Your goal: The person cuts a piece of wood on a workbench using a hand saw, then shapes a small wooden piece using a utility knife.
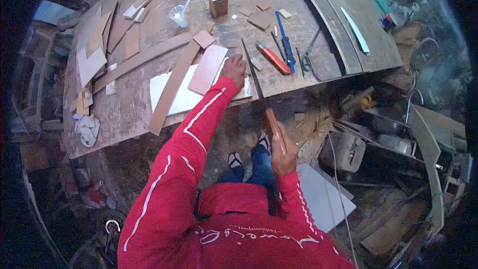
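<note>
My right hand is closed round the wooden handle of a handsaw. Its long dark blade points away from me over the table's front edge, beside the right end of a white board. My left hand presses down on that board near this end, fingers bent; their tips are partly hidden. Across the board lie a pale pinkish panel and a long brown wooden strip. A small square piece rests at the strip's far end.
Right of the saw lie a red utility knife, a blue slim tool and scissors. Wood offcuts and a white rag are at the left. A small wooden block stands farther back. Clutter and a jerrycan fill the lower right.
</note>
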Available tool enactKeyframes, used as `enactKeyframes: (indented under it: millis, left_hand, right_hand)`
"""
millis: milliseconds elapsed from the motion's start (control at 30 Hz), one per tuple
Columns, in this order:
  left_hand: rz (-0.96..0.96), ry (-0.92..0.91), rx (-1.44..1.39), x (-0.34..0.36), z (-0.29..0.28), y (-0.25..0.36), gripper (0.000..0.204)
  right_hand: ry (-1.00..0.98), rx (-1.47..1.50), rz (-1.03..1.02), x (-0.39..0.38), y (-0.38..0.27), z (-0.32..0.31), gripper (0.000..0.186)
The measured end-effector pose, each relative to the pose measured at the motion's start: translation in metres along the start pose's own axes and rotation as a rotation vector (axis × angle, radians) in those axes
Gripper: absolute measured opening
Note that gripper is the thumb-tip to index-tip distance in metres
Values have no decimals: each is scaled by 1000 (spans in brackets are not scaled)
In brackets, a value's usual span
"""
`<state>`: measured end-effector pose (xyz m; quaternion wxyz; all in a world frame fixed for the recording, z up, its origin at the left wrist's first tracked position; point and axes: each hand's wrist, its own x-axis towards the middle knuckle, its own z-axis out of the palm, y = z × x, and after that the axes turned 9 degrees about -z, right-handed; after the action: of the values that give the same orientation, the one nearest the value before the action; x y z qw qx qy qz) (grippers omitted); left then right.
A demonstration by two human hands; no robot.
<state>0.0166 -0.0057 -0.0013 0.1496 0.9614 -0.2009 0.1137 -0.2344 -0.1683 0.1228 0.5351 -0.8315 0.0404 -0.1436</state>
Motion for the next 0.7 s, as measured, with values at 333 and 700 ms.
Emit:
enactKeyframes:
  millis: [333,700]
  left_hand:
    - [-21,-43,-30,-4,-3,2,42]
    - [-66,-35,-94,-7,-5,2,37]
  right_hand:
    - [38,-47,-139,-4,0,-2,39]
    - [18,-11,-164,-30,-12,-13,35]
